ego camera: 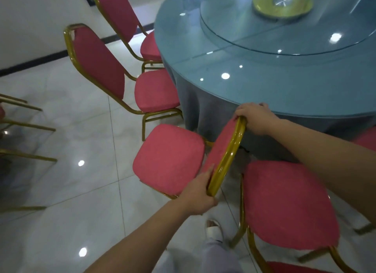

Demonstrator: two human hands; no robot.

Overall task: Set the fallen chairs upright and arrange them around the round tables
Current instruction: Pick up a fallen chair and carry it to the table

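A red-cushioned chair with a gold metal frame (171, 156) stands upright beside the round table (274, 85), its seat facing away from the table and its backrest toward the blue tablecloth. My right hand (256, 118) grips the far end of the backrest's top rail. My left hand (198, 193) holds the near end of that rail, fingers against the red padding. Two more upright chairs, one (122, 75) close and one (124, 22) farther, stand along the table's left side. Another chair (289, 203) stands at my right.
The table carries a glass top and a glass turntable (264, 32) with a green centre. Gold chair legs (24, 126) jut in from the left edge over the glossy white tiled floor (71, 191). A white wall with a black skirting runs at the upper left.
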